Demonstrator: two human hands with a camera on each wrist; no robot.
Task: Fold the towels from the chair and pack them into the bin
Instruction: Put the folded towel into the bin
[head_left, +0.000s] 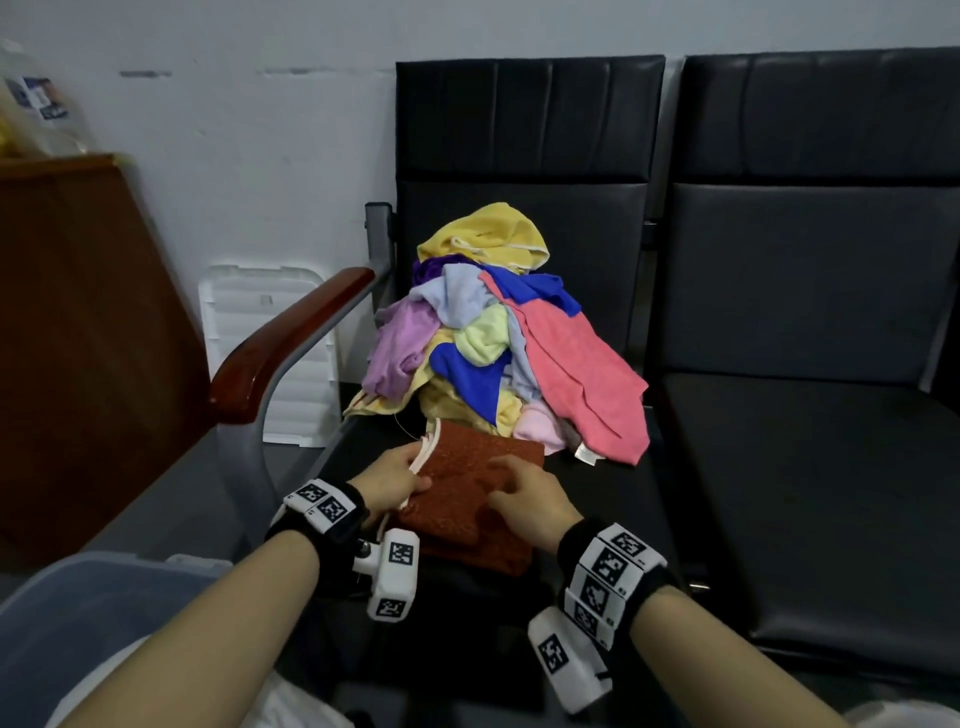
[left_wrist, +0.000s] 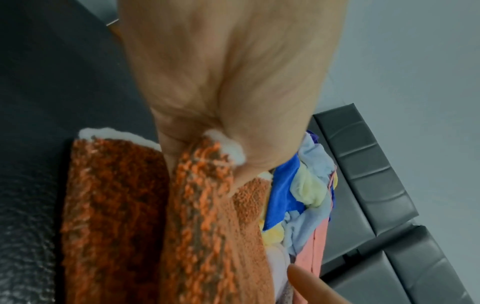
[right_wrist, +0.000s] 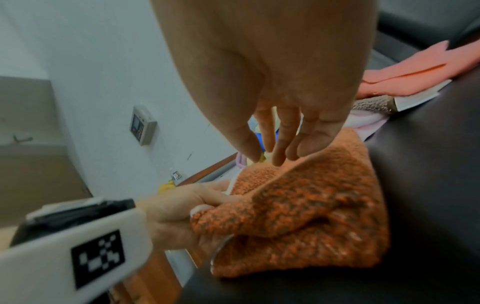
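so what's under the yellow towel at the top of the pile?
Under the yellow towel: purple, light blue and blue towels, with the pink towel draped lower. The pile's core and the seat beneath are covered.

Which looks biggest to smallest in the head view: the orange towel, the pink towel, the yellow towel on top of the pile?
1. pink towel
2. orange towel, partly covered by the hands and nearer the camera, so close to the pink one
3. yellow towel, bunched up and farthest away
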